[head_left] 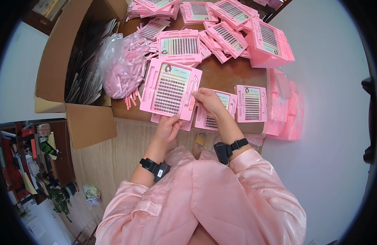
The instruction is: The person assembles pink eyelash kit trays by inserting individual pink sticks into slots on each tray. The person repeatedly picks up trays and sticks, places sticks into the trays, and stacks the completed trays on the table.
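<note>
My left hand [168,128] is closed on the lower edge of a pink eyelash tray [145,100], tilted up before me. Inside the tray sits a card [171,90] with rows of dark false lash clusters. At the tray's right side, my right hand [209,101] pinches slim pink tweezers [191,103] lying along the side slot; its fingertips partly cover them. Another pink tray, mostly hidden, shows below the held one. Just right of my right hand lie two more filled trays, one [211,122] partly behind my forearm and one [251,103] in full view.
A clear bag [125,67] of pink tools slumps beside an open cardboard box [53,61] of stacked cards. Filled trays [179,45] pile up at the back, with a tall stack [271,45] at right. Pink plastic-wrapped packs [287,108] hang by the brown table's [225,75] right edge.
</note>
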Demonstrator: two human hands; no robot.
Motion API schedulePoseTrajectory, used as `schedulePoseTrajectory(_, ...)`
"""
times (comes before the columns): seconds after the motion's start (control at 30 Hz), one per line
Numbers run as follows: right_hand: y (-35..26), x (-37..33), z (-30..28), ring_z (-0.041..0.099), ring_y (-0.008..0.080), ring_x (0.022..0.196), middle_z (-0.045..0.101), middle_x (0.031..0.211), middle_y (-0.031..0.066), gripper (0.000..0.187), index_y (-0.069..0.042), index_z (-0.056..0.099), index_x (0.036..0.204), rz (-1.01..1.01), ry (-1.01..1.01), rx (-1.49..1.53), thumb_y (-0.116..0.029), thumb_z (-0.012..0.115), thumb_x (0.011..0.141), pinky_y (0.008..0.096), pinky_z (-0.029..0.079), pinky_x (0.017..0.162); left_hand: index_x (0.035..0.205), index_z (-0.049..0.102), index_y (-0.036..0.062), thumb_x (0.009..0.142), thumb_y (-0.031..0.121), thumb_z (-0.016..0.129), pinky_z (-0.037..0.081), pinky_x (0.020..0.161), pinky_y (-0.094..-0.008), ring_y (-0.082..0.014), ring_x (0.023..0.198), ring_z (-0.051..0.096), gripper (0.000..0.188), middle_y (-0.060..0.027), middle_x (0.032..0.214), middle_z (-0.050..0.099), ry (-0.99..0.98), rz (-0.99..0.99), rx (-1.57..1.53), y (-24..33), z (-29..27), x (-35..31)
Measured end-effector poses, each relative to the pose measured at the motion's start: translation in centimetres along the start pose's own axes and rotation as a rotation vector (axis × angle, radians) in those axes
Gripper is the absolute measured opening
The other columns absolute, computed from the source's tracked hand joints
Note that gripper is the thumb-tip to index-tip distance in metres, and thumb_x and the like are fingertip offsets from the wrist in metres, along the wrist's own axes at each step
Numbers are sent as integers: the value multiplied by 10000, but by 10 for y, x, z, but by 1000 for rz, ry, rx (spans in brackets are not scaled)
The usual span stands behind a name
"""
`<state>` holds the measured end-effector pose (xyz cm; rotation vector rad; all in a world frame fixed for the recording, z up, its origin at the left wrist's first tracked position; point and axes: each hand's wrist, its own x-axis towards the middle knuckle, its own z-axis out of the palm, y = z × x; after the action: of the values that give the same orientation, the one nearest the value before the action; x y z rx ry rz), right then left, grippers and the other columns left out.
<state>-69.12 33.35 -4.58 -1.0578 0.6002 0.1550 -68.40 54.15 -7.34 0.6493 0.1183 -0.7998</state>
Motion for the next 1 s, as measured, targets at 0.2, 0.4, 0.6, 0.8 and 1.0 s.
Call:
schedulePoseTrajectory(0.2,6,11,-3,627,88,751,692,920,55,161,7,612,1089,-141,75,-168,-118,617,986,233,515,693,1333,497,-26,965,-38,519,538,993,-414,-260,1185,618,369,-138,1301,602,21,22,-14,-7,5,10)
schedulePoseTrajectory(0.4,-5,25,-4,666,117,780,706,959,55,148,-5,625,1092,-77,-58,70,-82,622,965,252,547,715,1343,482,-25,960,-11,574,543,965,-356,-220,1162,625,395,-132,1293,603,64,63,115,12,7,24)
schedulePoseTrajectory(0.6,-42,106,-2,594,90,708,691,913,26,104,-23,669,1028,-271,282,137,-62,602,959,228,495,640,1259,566,11,893,165,730,519,850,-300,-185,1030,639,430,-121,1216,622,591,166,1066,55,-43,40)
schedulePoseTrajectory(0.8,-40,150,7,600,218,697,677,885,95,210,26,668,1019,-700,936,-823,-156,665,915,328,507,698,1079,660,18,818,320,772,525,832,-444,-329,977,653,414,-170,1116,645,1096,397,1742,106,-95,50)
schedulePoseTrajectory(1.0,36,123,91,699,298,741,714,798,157,197,-23,727,901,-510,391,-807,-212,691,859,396,537,696,954,718,72,882,339,703,547,791,-463,-349,924,695,277,-140,1001,708,991,-37,1782,123,-99,70)
